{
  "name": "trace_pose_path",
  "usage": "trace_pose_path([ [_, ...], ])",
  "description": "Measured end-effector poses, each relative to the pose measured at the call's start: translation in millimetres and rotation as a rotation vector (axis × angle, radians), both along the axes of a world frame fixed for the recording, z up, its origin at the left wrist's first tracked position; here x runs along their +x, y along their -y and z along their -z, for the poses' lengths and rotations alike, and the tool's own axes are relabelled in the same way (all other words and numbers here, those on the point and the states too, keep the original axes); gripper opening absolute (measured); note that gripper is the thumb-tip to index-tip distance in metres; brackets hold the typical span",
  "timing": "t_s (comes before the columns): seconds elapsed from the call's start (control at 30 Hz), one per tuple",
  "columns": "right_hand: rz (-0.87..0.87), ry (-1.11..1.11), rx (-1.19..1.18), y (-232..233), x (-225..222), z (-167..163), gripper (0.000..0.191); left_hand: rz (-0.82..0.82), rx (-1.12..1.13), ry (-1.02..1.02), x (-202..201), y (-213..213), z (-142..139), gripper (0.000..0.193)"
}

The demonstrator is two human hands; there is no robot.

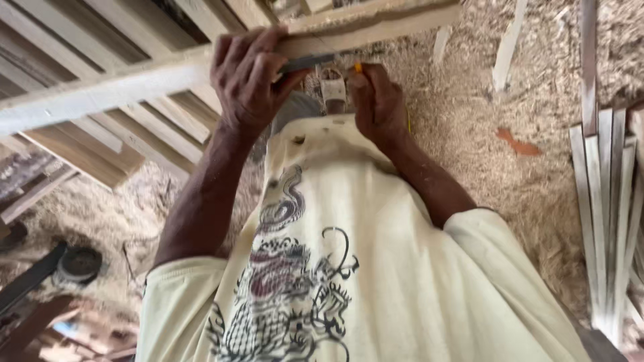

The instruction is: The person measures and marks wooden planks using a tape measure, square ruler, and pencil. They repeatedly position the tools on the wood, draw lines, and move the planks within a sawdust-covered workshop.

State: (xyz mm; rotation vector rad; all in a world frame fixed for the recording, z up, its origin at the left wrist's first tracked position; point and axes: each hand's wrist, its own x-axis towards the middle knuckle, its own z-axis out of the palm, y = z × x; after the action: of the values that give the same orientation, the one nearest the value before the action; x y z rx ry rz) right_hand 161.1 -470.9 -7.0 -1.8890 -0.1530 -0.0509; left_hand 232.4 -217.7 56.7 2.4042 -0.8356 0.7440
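Note:
A long pale wooden plank [121, 84] runs across the top of the view, from the left edge up to the right. My left hand [249, 80] wraps over its edge and presses a dark flat metal ruler [305, 64] against the wood. Just right of it, my right hand [377, 100] is closed on a short yellow pencil [358, 68] whose tip points up at the plank's lower edge. The two hands are a small gap apart. My cream printed shirt [376, 268] fills the lower middle and hides what is below.
More wooden boards [100, 151] are stacked under the plank at upper left. Sawdust and shavings [483, 114] cover the ground. A bundle of thin grey-white slats [607, 214] lies at the right edge. A dark round machine part [79, 263] sits lower left.

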Motion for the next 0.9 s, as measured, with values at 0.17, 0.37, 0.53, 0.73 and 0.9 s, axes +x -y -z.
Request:
trace_pose_path([
  [0.17, -0.091, 0.06, -0.215, -12, 21, 54, 0.017, 0.014, -0.007, 0.016, -1, -2, -6, 0.051],
  [0.37, 0.282, -0.264, -0.46, 59, 24, 88, 0.03, -0.005, -0.028, -0.075, -13, 1, -29, 0.048],
  [0.53, 0.502, 0.206, 0.375, 98, 59, 39, 0.045, -0.156, 0.042, -0.316, -96, -19, -70, 0.021],
  [0.73, 0.432, 0.501, 0.167, 84, 119, 44, 0.044, -0.208, -1.029, -0.647, -178, -58, -107, 0.021],
  [0.9, 0.547, 0.327, 0.028, 85, 134, 67, 0.051, -0.282, -1.26, -0.543, -191, -83, -130, 0.018],
])
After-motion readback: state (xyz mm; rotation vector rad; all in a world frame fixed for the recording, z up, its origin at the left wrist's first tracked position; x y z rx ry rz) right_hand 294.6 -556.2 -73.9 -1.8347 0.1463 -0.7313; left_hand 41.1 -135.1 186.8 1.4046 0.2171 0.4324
